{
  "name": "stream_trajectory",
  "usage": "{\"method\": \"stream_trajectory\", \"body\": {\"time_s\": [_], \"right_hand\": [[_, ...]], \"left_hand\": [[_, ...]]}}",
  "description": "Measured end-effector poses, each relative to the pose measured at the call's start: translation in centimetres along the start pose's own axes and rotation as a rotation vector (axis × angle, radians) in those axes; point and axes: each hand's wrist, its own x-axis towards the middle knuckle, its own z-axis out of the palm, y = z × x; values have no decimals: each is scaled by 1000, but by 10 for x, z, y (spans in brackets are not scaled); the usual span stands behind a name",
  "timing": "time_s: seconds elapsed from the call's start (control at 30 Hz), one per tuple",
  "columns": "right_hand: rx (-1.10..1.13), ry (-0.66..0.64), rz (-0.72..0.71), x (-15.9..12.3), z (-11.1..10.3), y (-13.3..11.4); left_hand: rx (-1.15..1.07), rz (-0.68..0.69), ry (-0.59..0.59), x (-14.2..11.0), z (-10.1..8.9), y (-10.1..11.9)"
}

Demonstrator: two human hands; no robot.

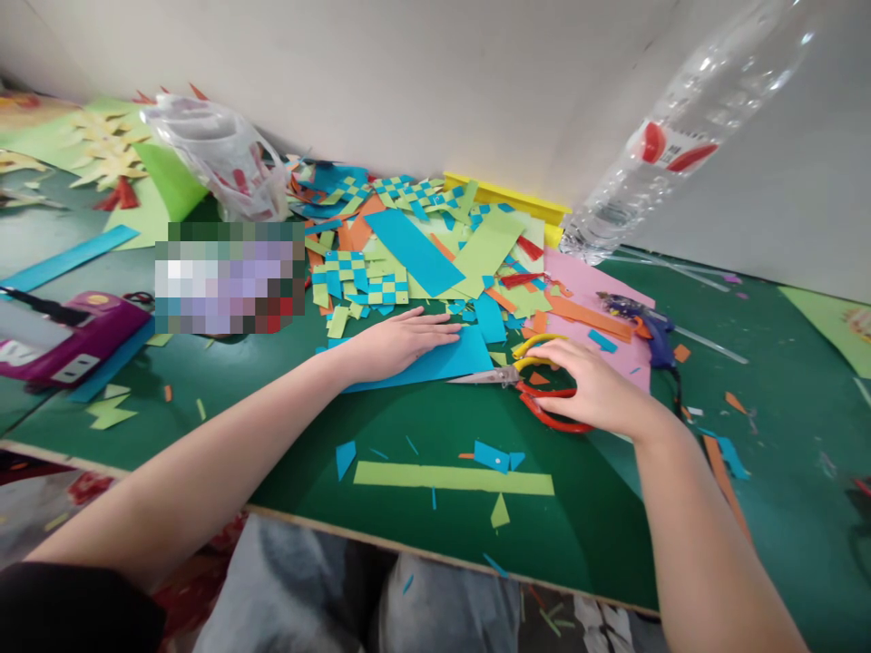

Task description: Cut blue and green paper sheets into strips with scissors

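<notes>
My left hand (401, 343) lies flat, palm down, on a sheet of blue paper (455, 356), with its fingers stretched to the right. In my right hand (595, 385) is a pair of scissors (507, 376) with one yellow and one red handle loop. The blades point left and lie along the lower right edge of the blue sheet; they look closed. Just below, a long light-green paper strip (453, 478) lies on the green table (306, 462), among small blue and green scraps.
Woven blue-and-green paper squares (387, 288) and cut strips pile up behind my hands. A clear plastic bottle (680, 145) stands back right, near a blue glue gun (657, 337) on pink paper (558, 272). A plastic-wrapped cup (218, 159) and a purple device (74, 340) are left.
</notes>
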Motion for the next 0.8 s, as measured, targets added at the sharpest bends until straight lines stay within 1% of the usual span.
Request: {"method": "stream_trajectory", "body": {"time_s": [0.6, 0.8], "right_hand": [[7, -43, -23, 0, -2, -3], [16, -35, -29, 0, -2, -2]], "left_hand": [[-5, -14, -7, 0, -1, 2], [-22, -20, -6, 0, -2, 3]]}}
